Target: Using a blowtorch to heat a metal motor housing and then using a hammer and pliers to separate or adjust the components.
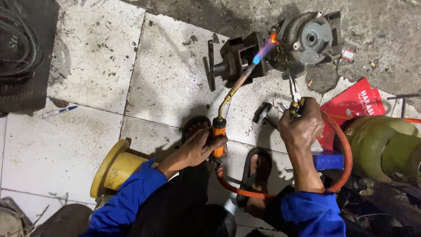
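1. Left hand (202,147) is wrapped around the orange handle of a gas torch (219,127), fingers clenched tight on it, just above the person's left sandal (193,125)
2. Torch has a bent brass neck going up and to the right, and a blue flame (262,52) comes off the tip, turning orange right where it hits the motor (302,41)
3. Motor is a round grey metal thing sitting on the rough concrete at the top of the view, far edge of the tiled floor (96,57). A rusty vise (234,57) sits just left of it, touching or nearly so, can't tell which
4. Right hand (302,127) is closed on pliers (294,98) with yellow and black grips, fingers grasping them, jaws pointing up toward the underside of the motor. Can't tell if the tips actually pinch anything there
5. Orange hose (346,149) runs from the bottom of the torch, loops under the knees and curls round the right wrist toward a green gas cylinder (386,145) lying at the right edge
6. Other stuff around: a hammer (262,113) on the tile between the hands, a red bag (355,103) beside the cylinder, a blue box (328,160) by the right forearm, a yellow spool (113,167) near the left elbow, a pen (59,112) well off to the left
7. Both sleeves are blue, right foot is in a dark sandal (258,166) between the arms
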